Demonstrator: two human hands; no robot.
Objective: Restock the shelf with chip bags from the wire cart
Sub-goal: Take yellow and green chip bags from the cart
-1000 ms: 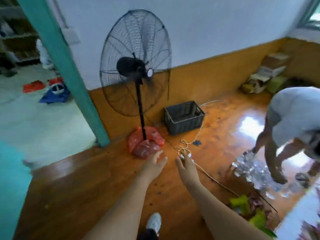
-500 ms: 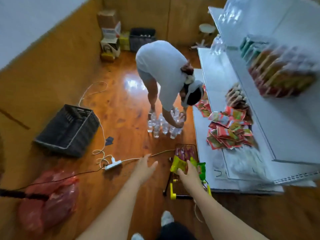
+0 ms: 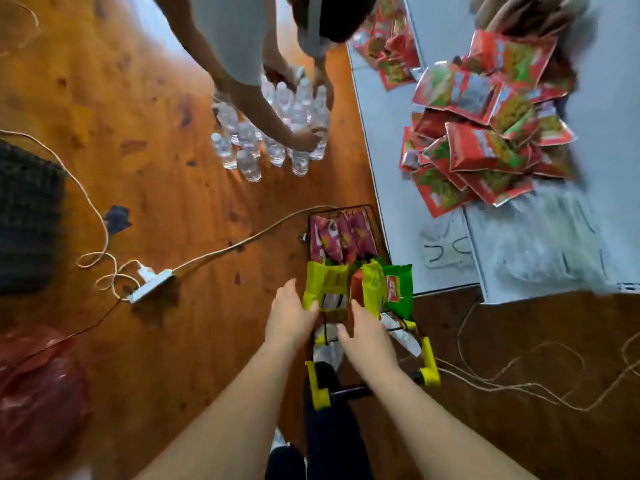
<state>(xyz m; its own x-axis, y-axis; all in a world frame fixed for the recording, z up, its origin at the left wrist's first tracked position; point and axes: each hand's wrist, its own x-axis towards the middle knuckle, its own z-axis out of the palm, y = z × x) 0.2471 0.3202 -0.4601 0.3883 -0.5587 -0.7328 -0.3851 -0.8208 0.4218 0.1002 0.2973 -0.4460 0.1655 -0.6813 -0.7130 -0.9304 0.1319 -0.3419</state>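
Observation:
A small wire cart (image 3: 377, 226) with yellow handle brackets (image 3: 429, 367) stands on the wooden floor against the low white shelf (image 3: 381, 140). It holds pink chip bags (image 3: 337, 237) at the far end, a yellow-green bag (image 3: 325, 284) and a green bag (image 3: 398, 284) nearer me. My left hand (image 3: 291, 318) reaches in with straight fingers and touches the yellow-green bag's left edge. My right hand (image 3: 369, 339) reaches over the cart's near end, fingertips at the bags' lower edge. A loose pile of red chip bags (image 3: 485, 140) lies on the shelf.
Another person (image 3: 235, 39) bends over a cluster of water bottles (image 3: 273, 133) just beyond the cart. A power strip (image 3: 149, 285) and its cable cross the floor at left, beside a black crate (image 3: 27, 220) and a red plastic bag (image 3: 38, 393). Twine (image 3: 519, 379) trails at right.
My view swung from the fan and wall round to the shelf and down onto the cart. Both hands moved in from mid-air to the chip bags at the cart's near end.

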